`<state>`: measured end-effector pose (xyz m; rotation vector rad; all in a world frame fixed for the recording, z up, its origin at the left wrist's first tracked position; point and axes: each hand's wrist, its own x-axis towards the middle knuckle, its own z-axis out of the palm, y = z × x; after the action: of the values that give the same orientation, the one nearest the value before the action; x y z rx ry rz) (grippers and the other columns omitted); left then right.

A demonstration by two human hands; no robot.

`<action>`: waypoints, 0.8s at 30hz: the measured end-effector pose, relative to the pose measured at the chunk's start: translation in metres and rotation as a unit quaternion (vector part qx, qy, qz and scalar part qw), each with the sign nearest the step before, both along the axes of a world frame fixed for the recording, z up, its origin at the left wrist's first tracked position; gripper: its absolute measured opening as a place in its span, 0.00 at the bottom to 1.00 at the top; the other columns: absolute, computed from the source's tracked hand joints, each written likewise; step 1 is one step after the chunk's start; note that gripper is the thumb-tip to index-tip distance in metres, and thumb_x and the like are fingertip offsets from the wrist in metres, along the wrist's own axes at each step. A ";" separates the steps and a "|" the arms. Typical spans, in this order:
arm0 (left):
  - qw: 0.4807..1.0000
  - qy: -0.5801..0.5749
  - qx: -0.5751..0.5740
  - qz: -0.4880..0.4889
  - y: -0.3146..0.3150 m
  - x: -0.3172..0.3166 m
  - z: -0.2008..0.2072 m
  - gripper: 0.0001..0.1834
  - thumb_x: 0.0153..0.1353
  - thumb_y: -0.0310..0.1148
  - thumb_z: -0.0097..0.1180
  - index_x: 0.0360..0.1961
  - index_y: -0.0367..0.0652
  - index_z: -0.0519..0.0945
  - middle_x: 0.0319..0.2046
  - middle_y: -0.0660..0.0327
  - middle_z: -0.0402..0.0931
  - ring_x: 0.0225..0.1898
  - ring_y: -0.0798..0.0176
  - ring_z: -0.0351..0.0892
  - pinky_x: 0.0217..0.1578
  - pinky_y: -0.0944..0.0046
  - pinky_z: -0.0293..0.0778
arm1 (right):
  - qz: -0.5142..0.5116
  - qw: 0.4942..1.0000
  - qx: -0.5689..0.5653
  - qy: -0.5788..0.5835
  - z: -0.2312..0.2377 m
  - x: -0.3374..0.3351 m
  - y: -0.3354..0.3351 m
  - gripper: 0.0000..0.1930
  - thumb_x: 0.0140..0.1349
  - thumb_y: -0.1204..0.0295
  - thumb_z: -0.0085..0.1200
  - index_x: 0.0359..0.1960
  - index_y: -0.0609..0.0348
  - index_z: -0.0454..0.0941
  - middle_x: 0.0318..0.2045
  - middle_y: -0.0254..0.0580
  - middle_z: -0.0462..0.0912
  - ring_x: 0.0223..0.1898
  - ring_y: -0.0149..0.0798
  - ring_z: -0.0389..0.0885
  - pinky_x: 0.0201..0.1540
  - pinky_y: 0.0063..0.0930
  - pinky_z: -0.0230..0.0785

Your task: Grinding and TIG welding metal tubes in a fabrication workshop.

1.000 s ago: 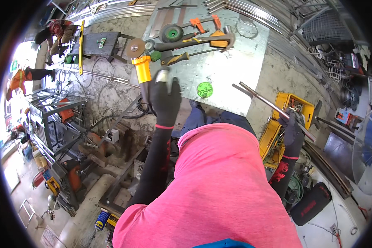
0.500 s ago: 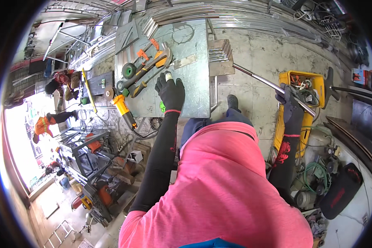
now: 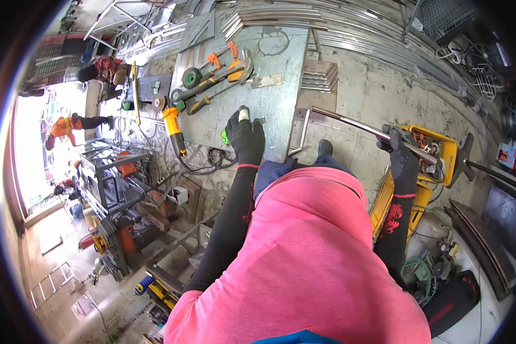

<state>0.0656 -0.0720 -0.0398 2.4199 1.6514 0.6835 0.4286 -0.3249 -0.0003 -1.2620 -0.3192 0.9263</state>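
Observation:
My right hand [image 3: 401, 153], in a dark glove, is closed around a shiny metal tube [image 3: 350, 121]. The tube slants from the table's right side down to the yellow toolbox. Over the near right part of a metal-topped table [image 3: 281, 114] is my left hand [image 3: 247, 140], also gloved, fingers apart and pointing away, with a pale patch at one fingertip. A small light piece [image 3: 262, 120] shows beside those fingers. Farther off on the tabletop lie a hammer [image 3: 245, 66], a screwdriver [image 3: 199, 105], a flat metal strip [image 3: 266, 80] and orange clamps [image 3: 213, 60].
A yellow angle grinder [image 3: 171, 121] sits at the table's left edge, its cable hanging down. The open yellow toolbox [image 3: 448, 160] stands at right. Stacked tubes [image 3: 321, 77] lie beyond the table. Two other people work at far left, one in orange [image 3: 63, 127]. Metal frames [image 3: 100, 178] crowd the left.
The view has swung, so the surroundings shift. My right hand still grips the tube, whose far end now lies lower, nearer the table's right edge. My left hand stays over the table.

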 end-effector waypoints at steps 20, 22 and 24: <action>0.997 -0.030 0.033 -0.064 -0.052 0.008 -0.013 0.21 0.59 0.22 0.61 0.55 0.41 0.86 0.51 0.51 0.84 0.57 0.42 0.79 0.62 0.44 0.72 | 0.008 0.999 -0.051 0.017 0.000 -0.007 -0.016 0.16 0.79 0.66 0.61 0.59 0.65 0.82 0.56 0.51 0.89 0.50 0.47 0.92 0.52 0.40 0.87; 0.996 -0.020 0.023 -0.085 -0.055 0.007 -0.011 0.21 0.59 0.22 0.61 0.55 0.41 0.86 0.50 0.51 0.84 0.56 0.42 0.79 0.60 0.44 0.73 | 0.037 0.998 -0.059 -0.007 0.005 -0.007 -0.010 0.17 0.83 0.67 0.55 0.62 0.68 0.80 0.57 0.49 0.89 0.50 0.44 0.93 0.53 0.35 0.89; 0.993 -0.022 0.040 -0.109 -0.056 0.008 -0.009 0.20 0.59 0.22 0.62 0.55 0.41 0.87 0.50 0.50 0.85 0.56 0.42 0.79 0.61 0.45 0.73 | 0.059 0.997 -0.051 -0.010 -0.001 -0.007 -0.008 0.17 0.83 0.67 0.54 0.62 0.68 0.80 0.57 0.50 0.89 0.50 0.44 0.93 0.54 0.34 0.89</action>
<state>0.0740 -0.1279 -0.0486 2.5690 1.3408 0.7748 0.4217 -0.3333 -0.0017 -1.3582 -0.3689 1.0421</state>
